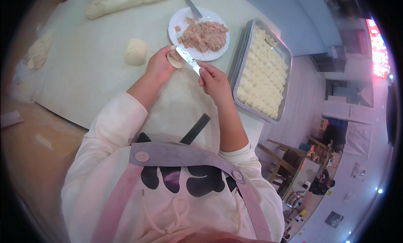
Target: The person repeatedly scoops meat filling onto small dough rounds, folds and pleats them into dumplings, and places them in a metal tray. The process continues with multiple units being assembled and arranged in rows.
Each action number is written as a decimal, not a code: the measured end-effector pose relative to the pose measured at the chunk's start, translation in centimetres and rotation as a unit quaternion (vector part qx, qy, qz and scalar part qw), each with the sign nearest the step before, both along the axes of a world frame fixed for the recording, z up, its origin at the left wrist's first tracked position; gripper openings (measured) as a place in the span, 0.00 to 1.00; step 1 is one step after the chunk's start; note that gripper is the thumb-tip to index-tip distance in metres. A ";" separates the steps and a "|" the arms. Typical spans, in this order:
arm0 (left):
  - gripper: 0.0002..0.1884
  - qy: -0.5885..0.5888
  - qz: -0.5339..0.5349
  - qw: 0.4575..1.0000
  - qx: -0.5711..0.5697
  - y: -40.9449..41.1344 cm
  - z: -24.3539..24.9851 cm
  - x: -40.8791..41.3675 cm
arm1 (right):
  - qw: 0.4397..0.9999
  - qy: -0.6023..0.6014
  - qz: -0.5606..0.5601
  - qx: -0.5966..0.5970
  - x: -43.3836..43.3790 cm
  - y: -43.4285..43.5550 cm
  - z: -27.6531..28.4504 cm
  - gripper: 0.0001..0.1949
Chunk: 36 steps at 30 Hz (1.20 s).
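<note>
My left hand holds a small round dough wrapper with a smear of minced meat on it. In my right hand is a metal spreading spatula, its blade lying over the wrapper's edge. Just beyond both hands, a white plate carries a heap of minced meat filling, with a second flat metal blade resting on its far rim. A rounded lump of dough sits on the table, left of my left hand.
At right, a metal tray on a stack of trays holds rows of shaped dough pieces. A long dough roll lies at the far left. A black strip lies near my apron. Beyond the table are wooden chairs and a seated person.
</note>
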<state>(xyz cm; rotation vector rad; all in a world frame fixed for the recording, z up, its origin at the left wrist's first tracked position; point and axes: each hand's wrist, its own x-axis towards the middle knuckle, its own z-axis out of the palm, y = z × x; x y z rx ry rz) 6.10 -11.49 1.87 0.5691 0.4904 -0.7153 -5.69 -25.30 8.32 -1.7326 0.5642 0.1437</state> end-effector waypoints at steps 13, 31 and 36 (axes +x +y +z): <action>0.19 -0.051 0.044 0.998 0.002 0.6 1.7 0.2 | 0.984 -0.075 0.025 -0.159 -0.5 0.3 -1.4 0.15; 0.18 -0.179 -0.142 0.966 -0.125 2.2 7.8 -4.0 | 0.777 -0.447 0.055 -0.441 1.5 1.3 2.5 0.09; 0.16 -0.316 -0.137 0.939 0.005 2.6 9.7 -6.8 | 0.830 -0.396 -0.002 -0.393 0.5 2.5 4.4 0.09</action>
